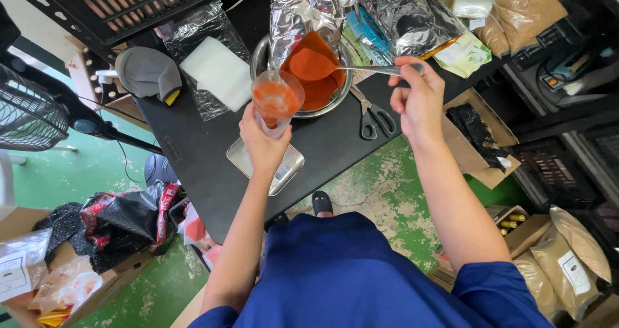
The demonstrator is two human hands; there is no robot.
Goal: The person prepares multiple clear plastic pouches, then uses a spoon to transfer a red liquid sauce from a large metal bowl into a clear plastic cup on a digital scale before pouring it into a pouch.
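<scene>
The black bench [193,160] is carrying a steel bowl [261,54] of orange-red powder [316,86], with a small scale [284,170] nearer the person. The left hand [263,141] is wrapping its fingers around a clear funnel-topped pouch [276,102], holding it above the scale. The right hand [419,99] is pinching a spoon [361,69], heaped bowl level. Tipping slowly, close over the funnel, is probably limiting spills.

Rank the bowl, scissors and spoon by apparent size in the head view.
1. Bowl, clearly largest.
2. Spoon and scissors: similar length, too close to rank; the right hand hides the spoon's handle end.
</scene>
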